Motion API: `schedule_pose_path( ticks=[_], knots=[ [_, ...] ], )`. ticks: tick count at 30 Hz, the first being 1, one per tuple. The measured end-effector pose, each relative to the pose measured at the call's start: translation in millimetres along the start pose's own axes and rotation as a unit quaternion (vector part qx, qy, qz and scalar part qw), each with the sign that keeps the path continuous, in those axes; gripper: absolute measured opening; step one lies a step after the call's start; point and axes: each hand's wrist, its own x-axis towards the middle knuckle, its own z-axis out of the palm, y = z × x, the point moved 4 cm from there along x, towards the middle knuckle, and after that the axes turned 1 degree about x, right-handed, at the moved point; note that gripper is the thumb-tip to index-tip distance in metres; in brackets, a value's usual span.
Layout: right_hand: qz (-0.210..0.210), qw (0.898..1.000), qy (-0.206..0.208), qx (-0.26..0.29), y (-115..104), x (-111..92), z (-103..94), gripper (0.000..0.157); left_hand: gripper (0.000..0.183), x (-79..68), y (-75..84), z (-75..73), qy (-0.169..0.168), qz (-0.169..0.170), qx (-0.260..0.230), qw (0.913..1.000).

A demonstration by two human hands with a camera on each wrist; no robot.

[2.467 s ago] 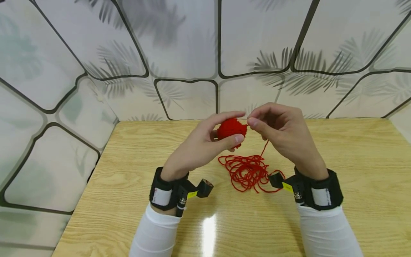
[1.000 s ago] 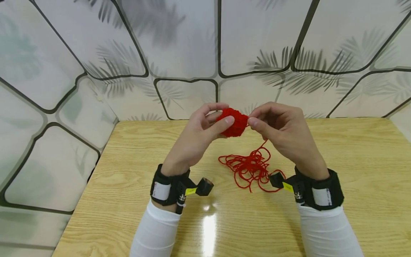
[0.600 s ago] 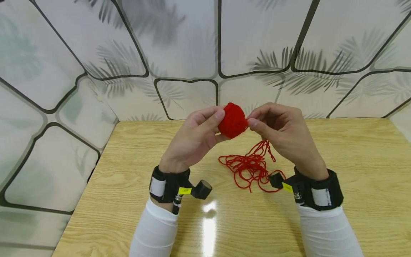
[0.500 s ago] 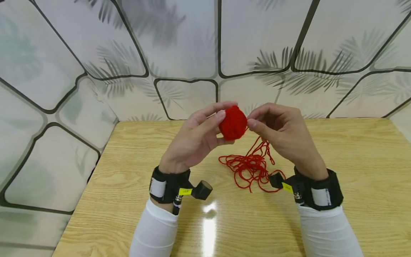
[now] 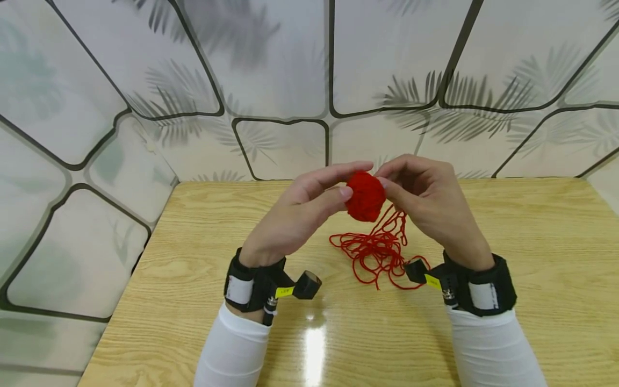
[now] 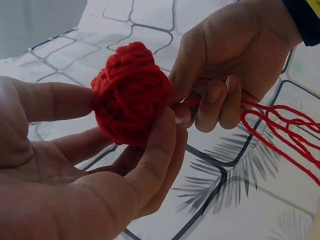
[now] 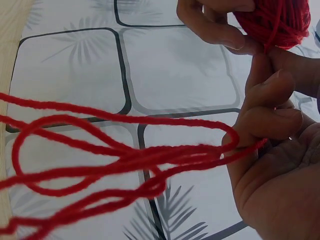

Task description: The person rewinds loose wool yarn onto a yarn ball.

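A ball of red yarn (image 5: 366,196) is held above the table by my left hand (image 5: 300,212), its thumb on the near side and fingers around the far side. In the left wrist view the ball (image 6: 132,95) shows strands crossing over it. My right hand (image 5: 425,199) pinches the yarn strand close to the ball's right side. From that hand, loose yarn (image 7: 150,155) trails in loops, seen in the right wrist view. The strands run down to a tangled heap of red yarn (image 5: 374,250) on the table below.
The light wood table (image 5: 193,301) stretches out on both sides of the hands. A pale patterned covering (image 5: 285,145) rises behind its far edge. Each wrist wears a black strap with a small camera (image 5: 307,285).
The ball has turned in my left hand, whose fingers have shifted their hold, and it now sits slightly right and lower. The right hand stays nearly still; strands hanging under it have risen from the heap.
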Motion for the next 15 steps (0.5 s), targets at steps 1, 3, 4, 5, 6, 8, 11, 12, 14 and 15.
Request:
schedule_pose_path(
  ticks=[1, 3, 4, 5, 6, 8, 11, 12, 14, 15],
  knots=[
    [-0.001, 1.0, 0.003, -0.004, 0.0, -0.1, -0.6, 0.014, 0.039, -0.3, 0.2, 0.0, 0.003, 0.002, 0.015, 0.9999],
    [-0.002, 1.0, 0.006, -0.004, 0.3, 0.0, -1.5, 0.014, 0.038, -0.5, 0.2, 0.0, 0.01, 0.003, 0.034, 0.9994],
    [-0.003, 1.0, 0.007, -0.001, 0.3, 0.1, -1.6, 0.014, 0.037, -0.5, 0.2, 0.0, 0.013, 0.003, 0.04, 0.9991],
    [-0.003, 1.0, 0.007, 0.0, 0.4, 0.3, -1.7, 0.014, 0.037, -0.6, -0.1, 0.1, 0.017, 0.0, 0.044, 0.9989],
    [-0.004, 1.0, 0.007, 0.0, 0.3, 0.5, -1.8, 0.014, 0.036, -0.7, -0.5, 0.2, 0.019, -0.005, 0.046, 0.9987],
    [-0.002, 1.0, 0.008, 0.0, 0.6, 0.8, -1.6, 0.014, 0.034, -1.1, -1.1, 0.1, 0.025, -0.012, 0.054, 0.9982],
    [0.0, 1.0, 0.013, -0.009, 0.9, 1.0, -1.4, 0.013, 0.034, -1.0, -1.7, 0.0, 0.033, -0.018, 0.073, 0.9966],
    [0.001, 1.0, 0.016, -0.011, 0.7, 1.0, -1.3, 0.013, 0.034, -0.5, -1.9, 0.1, 0.034, -0.017, 0.078, 0.9962],
    [0.001, 1.0, 0.021, -0.016, 0.8, 1.0, -1.3, 0.013, 0.033, 0.1, -2.4, 1.0, 0.031, -0.019, 0.07, 0.9969],
    [0.0, 1.0, 0.023, -0.018, 0.8, 1.1, -1.3, 0.013, 0.033, 0.8, -2.7, 1.9, 0.027, -0.018, 0.061, 0.9976]
  ],
)
